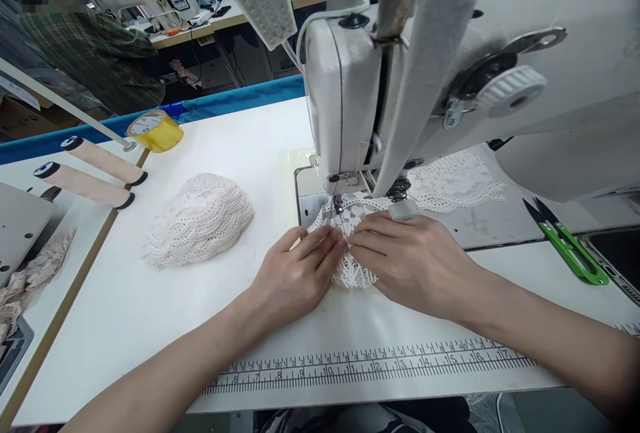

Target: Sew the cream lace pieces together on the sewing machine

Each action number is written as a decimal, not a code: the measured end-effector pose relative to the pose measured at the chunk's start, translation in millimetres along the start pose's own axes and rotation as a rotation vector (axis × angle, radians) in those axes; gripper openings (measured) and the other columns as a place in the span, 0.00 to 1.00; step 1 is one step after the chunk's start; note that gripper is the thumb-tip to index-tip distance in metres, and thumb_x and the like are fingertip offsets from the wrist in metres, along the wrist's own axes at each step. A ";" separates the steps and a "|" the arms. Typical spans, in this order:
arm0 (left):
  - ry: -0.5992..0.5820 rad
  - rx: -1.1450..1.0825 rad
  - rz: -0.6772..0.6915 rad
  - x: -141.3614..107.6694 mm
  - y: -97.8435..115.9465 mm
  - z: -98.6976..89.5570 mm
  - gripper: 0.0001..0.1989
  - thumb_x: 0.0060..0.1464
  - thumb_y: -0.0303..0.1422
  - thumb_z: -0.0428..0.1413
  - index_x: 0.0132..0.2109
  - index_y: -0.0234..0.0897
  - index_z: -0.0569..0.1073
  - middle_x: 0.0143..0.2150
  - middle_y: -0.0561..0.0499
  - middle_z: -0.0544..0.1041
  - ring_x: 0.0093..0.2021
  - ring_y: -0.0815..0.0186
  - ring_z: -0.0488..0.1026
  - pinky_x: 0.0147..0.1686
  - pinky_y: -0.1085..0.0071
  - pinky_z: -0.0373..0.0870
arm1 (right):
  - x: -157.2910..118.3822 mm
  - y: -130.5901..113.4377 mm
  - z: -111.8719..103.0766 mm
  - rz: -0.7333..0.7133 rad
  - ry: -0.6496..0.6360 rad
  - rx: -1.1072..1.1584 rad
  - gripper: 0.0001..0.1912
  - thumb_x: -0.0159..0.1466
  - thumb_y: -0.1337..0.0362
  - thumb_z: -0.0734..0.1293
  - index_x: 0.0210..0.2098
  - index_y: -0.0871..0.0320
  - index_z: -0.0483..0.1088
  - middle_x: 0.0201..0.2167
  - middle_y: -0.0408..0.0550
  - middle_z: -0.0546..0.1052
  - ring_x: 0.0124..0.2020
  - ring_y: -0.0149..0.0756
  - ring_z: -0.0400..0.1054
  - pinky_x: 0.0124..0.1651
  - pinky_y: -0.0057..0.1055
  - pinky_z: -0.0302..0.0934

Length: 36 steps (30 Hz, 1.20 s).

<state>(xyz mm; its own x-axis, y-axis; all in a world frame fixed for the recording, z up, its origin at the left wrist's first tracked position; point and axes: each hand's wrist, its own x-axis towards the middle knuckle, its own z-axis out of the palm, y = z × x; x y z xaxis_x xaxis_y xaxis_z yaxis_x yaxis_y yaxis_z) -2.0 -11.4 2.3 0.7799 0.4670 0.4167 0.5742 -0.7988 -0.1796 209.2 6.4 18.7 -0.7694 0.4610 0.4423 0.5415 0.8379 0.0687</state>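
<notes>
White lace fabric (356, 275) lies under the needle area of a sewing machine (345, 99). My left hand (303, 269) grips the lace at its left side, fingertips pinched together just in front of the presser foot (338, 203). From the right, my right hand (413, 259) holds the same lace, its fingers closed and nearly touching those of my left hand. Behind my right hand, more white lace (455, 183) spreads over the machine bed. A stacked pile of white lace pieces (203, 219) rests on the table to the left.
Green-handled thread snips (575, 246) lie at the right beside a dark phone-like object (613, 253). Two thread cones (85, 183) and a yellow tape roll (156, 131) are at the left. A ruler scale (375, 366) runs along the front edge. A person (95, 53) sits beyond.
</notes>
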 end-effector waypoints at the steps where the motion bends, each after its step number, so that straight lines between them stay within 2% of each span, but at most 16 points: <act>1: 0.001 -0.004 0.002 0.1 -0.1 -0.2 0.15 0.60 0.24 0.50 0.52 0.25 0.74 0.51 0.40 0.79 0.54 0.57 0.73 0.45 0.61 0.70 | 0.2 0.3 -0.2 0.001 -0.002 0.001 0.14 0.59 0.79 0.59 0.28 0.60 0.73 0.29 0.45 0.79 0.30 0.33 0.69 0.30 0.32 0.53; 10: 0.013 -0.014 -0.022 2.1 -5.0 1.8 0.15 0.60 0.24 0.51 0.52 0.27 0.74 0.52 0.42 0.79 0.53 0.59 0.75 0.48 0.60 0.68 | 1.8 3.0 -0.5 0.034 0.008 0.013 0.15 0.55 0.80 0.58 0.27 0.61 0.73 0.30 0.46 0.80 0.29 0.33 0.70 0.28 0.32 0.52; 22: 0.004 0.005 -0.094 5.4 -8.9 6.8 0.14 0.63 0.26 0.50 0.54 0.31 0.74 0.52 0.43 0.78 0.54 0.60 0.75 0.54 0.58 0.65 | 2.2 7.0 3.2 0.075 -0.023 -0.048 0.19 0.54 0.82 0.58 0.34 0.59 0.76 0.32 0.45 0.81 0.30 0.34 0.71 0.30 0.33 0.52; 28: -0.006 0.007 -0.112 6.2 -11.1 7.6 0.14 0.63 0.26 0.51 0.54 0.32 0.73 0.53 0.42 0.78 0.54 0.59 0.75 0.54 0.57 0.65 | 2.4 8.6 7.0 0.065 0.040 -0.064 0.19 0.56 0.82 0.57 0.34 0.60 0.76 0.35 0.45 0.81 0.33 0.34 0.73 0.30 0.33 0.54; 32: -0.004 -0.001 -0.126 8.0 -11.5 6.0 0.14 0.63 0.26 0.50 0.53 0.31 0.74 0.52 0.43 0.78 0.54 0.59 0.75 0.55 0.55 0.65 | 2.2 9.3 8.5 0.061 0.028 -0.064 0.18 0.59 0.81 0.59 0.36 0.60 0.76 0.36 0.45 0.81 0.33 0.34 0.72 0.33 0.33 0.56; 36: 0.044 -0.008 -0.069 6.1 -6.9 2.7 0.12 0.62 0.26 0.52 0.51 0.30 0.74 0.49 0.43 0.80 0.50 0.60 0.78 0.55 0.55 0.66 | 0.7 7.3 9.1 0.046 0.021 -0.116 0.16 0.62 0.80 0.59 0.36 0.61 0.76 0.36 0.44 0.81 0.31 0.32 0.71 0.36 0.34 0.57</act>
<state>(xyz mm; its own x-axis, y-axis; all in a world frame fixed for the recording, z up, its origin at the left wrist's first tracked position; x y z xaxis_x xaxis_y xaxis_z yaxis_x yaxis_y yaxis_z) -0.5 -2.1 3.7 0.7270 0.5036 0.4668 0.6237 -0.7686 -0.1422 209.6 15.5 11.4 -0.7364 0.4905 0.4659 0.6122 0.7763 0.1503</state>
